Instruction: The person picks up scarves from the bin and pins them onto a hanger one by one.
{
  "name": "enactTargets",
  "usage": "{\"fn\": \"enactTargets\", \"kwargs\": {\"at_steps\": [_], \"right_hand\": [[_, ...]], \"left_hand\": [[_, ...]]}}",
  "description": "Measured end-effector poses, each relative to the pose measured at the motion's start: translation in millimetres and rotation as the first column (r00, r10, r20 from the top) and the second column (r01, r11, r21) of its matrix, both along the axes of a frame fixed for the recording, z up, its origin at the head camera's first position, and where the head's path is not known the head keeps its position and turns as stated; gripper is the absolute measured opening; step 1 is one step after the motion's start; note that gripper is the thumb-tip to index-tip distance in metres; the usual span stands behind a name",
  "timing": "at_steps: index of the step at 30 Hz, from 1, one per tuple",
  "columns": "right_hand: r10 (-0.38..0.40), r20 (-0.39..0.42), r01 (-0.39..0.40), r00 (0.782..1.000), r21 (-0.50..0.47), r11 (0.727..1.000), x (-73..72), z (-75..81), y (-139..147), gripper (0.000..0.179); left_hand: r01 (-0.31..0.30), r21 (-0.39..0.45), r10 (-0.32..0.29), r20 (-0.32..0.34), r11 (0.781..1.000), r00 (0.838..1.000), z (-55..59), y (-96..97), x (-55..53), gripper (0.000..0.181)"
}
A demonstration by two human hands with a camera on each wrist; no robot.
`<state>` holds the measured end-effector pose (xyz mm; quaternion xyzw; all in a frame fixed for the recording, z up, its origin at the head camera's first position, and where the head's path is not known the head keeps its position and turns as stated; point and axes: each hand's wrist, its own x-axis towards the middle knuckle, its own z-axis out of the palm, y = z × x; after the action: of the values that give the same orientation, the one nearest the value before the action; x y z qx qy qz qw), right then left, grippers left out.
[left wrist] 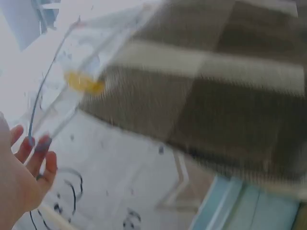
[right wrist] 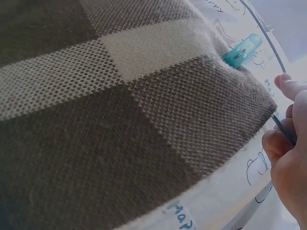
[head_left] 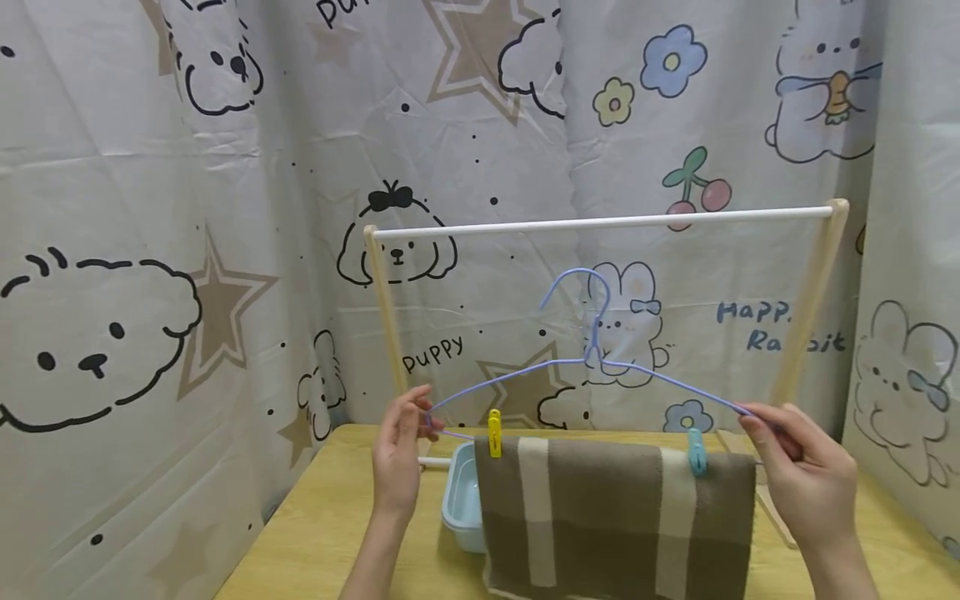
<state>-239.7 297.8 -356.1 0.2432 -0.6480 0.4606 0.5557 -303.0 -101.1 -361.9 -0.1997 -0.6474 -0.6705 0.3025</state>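
A blue-purple wire clothes hanger (head_left: 517, 374) is held up in front of me with its hook on top. Draped over its lower bar is a brown and beige checked cloth (head_left: 607, 508), which looks like a scarf. A yellow clothespin (head_left: 494, 433) clips the cloth near its left edge, and a teal clothespin (head_left: 697, 452) clips it near the right. My left hand (head_left: 400, 454) holds the hanger's left corner, fingers around the bent wire (left wrist: 36, 115). At the other corner my right hand (head_left: 806, 467) grips the wire between thumb and fingers.
Behind the hanger stands a drying rack with a white top rod (head_left: 600, 223) and wooden side posts (head_left: 810, 308). A light blue plastic basin (head_left: 463, 504) sits on the wooden table (head_left: 300, 533), partly hidden by the cloth. Printed curtains (head_left: 480, 150) surround the table.
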Motion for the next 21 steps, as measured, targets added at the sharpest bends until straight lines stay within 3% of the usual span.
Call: {"fn": "enactTargets", "kwargs": {"at_steps": [4, 9, 12, 15, 18, 21], "right_hand": [[-0.023, 0.018, 0.023, 1.000, -0.007, 1.000, -1.1, 0.1, -1.3, 0.010], [-0.002, -0.003, 0.002, 1.000, -0.041, 0.999, 0.7, 1.3, 0.5, 0.010], [0.010, -0.010, -0.010, 1.000, -0.057, 0.998, 1.1, 1.5, 1.7, 0.010], [0.043, -0.020, -0.044, 0.999, -0.080, 0.996, 0.4, 1.1, 2.9, 0.012], [0.092, -0.037, -0.095, 0.995, -0.102, 0.990, -0.8, 0.2, 3.4, 0.014], [0.167, -0.064, -0.174, 0.984, -0.123, 0.977, -2.5, -1.3, 2.9, 0.015]], "left_hand": [[-0.131, -0.007, 0.131, 0.104, 0.991, 0.986, -7.5, -26.5, -30.0, 0.033], [-0.242, -0.137, 0.269, 0.231, 0.961, 0.935, -26.6, -54.0, -70.1, 0.039], [-0.238, -0.225, 0.294, 0.262, 0.945, 0.919, -40.3, -62.4, -89.0, 0.045], [-0.182, -0.342, 0.289, 0.294, 0.922, 0.911, -55.1, -66.2, -105.1, 0.064], [-0.131, -0.459, 0.287, 0.288, 0.879, 0.914, -67.3, -67.7, -118.6, 0.081], [-0.165, -0.536, 0.322, 0.212, 0.828, 0.923, -74.8, -67.5, -129.7, 0.081]]}}
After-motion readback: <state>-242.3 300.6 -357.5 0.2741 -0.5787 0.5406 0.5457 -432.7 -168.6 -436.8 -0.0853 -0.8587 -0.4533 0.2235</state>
